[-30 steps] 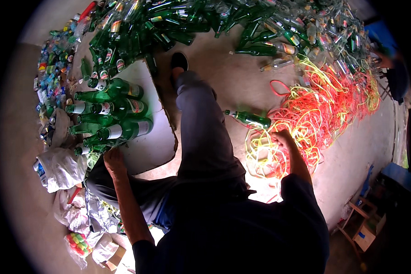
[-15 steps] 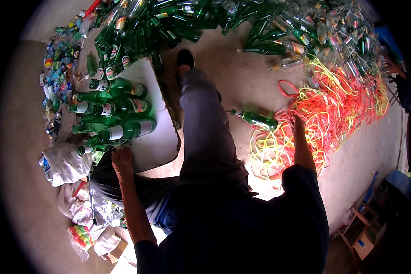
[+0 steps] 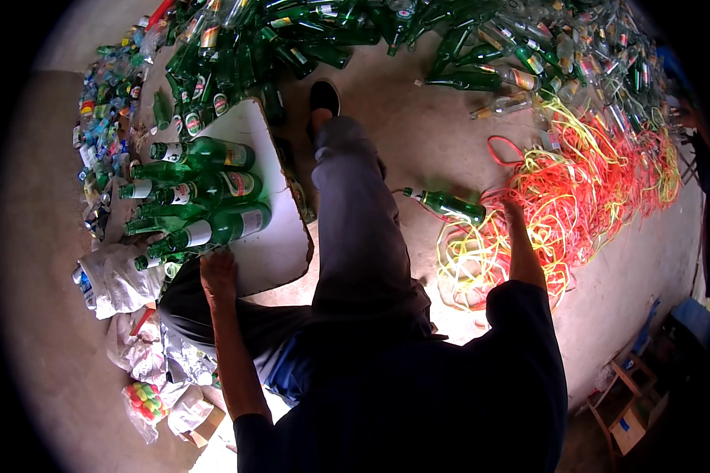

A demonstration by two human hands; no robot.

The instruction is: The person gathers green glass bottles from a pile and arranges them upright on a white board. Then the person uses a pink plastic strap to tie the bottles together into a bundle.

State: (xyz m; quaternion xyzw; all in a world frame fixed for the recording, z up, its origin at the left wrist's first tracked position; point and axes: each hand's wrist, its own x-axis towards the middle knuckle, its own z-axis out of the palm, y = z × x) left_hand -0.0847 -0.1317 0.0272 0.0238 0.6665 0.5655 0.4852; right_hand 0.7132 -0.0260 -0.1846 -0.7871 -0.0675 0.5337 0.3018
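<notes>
My left hand [image 3: 217,272] rests flat on the near edge of a white board [image 3: 280,244], fingers apart, just below a stack of green glass bottles [image 3: 213,189] lying on their sides. My right hand [image 3: 513,213] reaches into a tangled pile of yellow and red straps [image 3: 584,181]; its fingers are buried among the strands, so its grip is unclear. A single green bottle [image 3: 447,206] lies on the floor just left of that hand. My outstretched leg [image 3: 355,213] in grey trousers runs between the board and the straps.
A large heap of green and clear bottles [image 3: 308,39] spreads across the far floor. Crumpled white bags and small plastic bottles [image 3: 118,276] lie at the left. Wooden crates [image 3: 635,402] stand at the lower right.
My right hand has pushed further into the strap pile, past the lone green bottle. My left hand has stayed at the board's edge.
</notes>
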